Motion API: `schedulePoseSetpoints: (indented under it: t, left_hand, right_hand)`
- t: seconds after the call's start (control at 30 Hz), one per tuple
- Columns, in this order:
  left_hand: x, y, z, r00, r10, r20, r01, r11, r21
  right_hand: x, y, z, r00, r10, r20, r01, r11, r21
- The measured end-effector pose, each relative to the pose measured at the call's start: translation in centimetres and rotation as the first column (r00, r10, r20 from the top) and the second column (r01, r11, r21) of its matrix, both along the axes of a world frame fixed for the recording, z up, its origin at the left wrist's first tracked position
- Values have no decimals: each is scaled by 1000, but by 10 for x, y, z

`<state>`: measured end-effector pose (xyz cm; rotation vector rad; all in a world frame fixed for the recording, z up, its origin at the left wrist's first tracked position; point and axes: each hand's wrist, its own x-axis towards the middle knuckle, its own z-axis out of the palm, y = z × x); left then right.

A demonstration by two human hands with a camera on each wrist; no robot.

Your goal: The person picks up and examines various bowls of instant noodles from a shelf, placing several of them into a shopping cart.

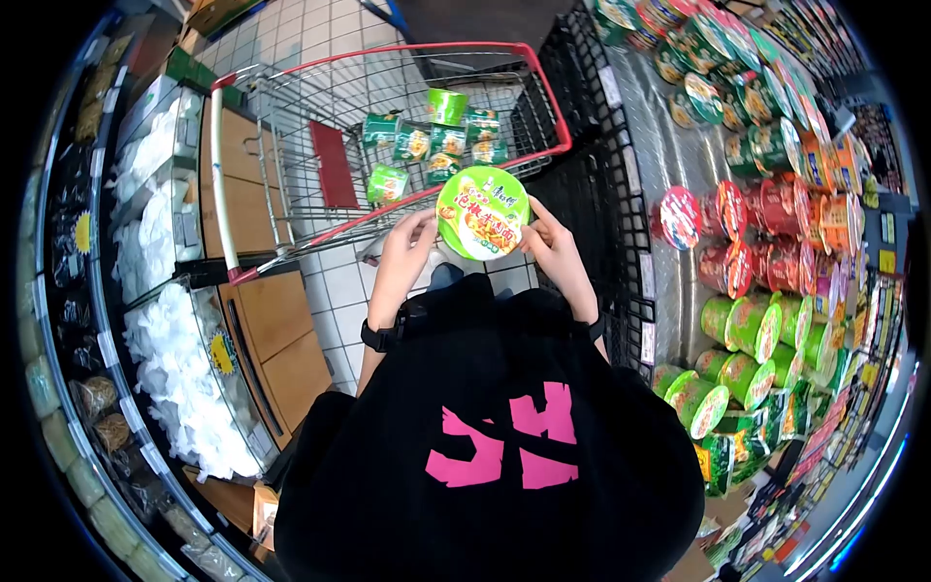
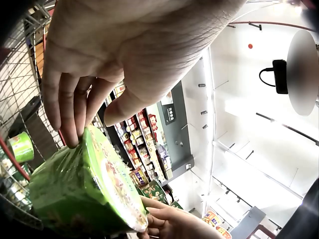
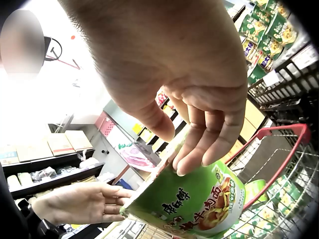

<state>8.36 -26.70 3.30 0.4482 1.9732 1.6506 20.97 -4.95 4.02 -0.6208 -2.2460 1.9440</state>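
A green instant noodle cup (image 1: 482,213) is held up in front of the chest, its printed lid facing the head camera. My right hand (image 1: 555,250) pinches its right rim, with fingers (image 3: 192,159) along the side wall and the thumb by the lid edge. On the other side, my left hand (image 1: 402,254) touches the cup with nearly straight fingers. Their fingertips meet the rim in the left wrist view, while the left thumb (image 2: 117,110) stands apart from the lid. Clear wrap shows on the cup (image 2: 75,191).
A red-rimmed shopping cart (image 1: 335,136) stands ahead with several green noodle cups (image 1: 446,141) inside. To the right, a metal shelf (image 1: 669,310) bears rows of green and red cups (image 1: 752,330). Bins of white packs (image 1: 184,378) and wooden panels (image 1: 276,339) line the left.
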Motion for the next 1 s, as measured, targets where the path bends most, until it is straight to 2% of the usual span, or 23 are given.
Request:
schedulePoseSetpoints:
  t: [0.17, 0.3, 0.4, 0.63, 0.7, 0.93, 1.0]
  left_hand:
    - [-26, -37, -2, 988, 156, -22, -154, 986, 58]
    - [-38, -67, -8, 971, 231, -58, -230, 973, 30]
    - [-42, -87, -12, 949, 313, -38, -311, 949, 56]
    - [-38, -115, -16, 905, 423, -38, -423, 906, -14]
    - [-37, -118, -19, 896, 444, -21, -444, 896, -20]
    - [-48, -115, -29, 887, 462, -23, -462, 887, -20]
    - [-57, -110, -32, 888, 460, -27, -461, 887, -27]
  right_hand:
    - [-55, -26, -1, 994, 108, -18, -108, 994, -13]
    - [-88, -50, 2, 982, 187, -21, -187, 982, -13]
    - [-107, -65, 0, 969, 246, 24, -246, 969, -6]
    - [-135, -89, 6, 912, 401, 86, -397, 916, -60]
    - [-140, -91, 2, 896, 431, 103, -432, 902, -10]
    - [-162, -89, -8, 886, 456, 85, -455, 890, -32]
    - [-171, -83, -10, 871, 472, 136, -475, 880, -4]
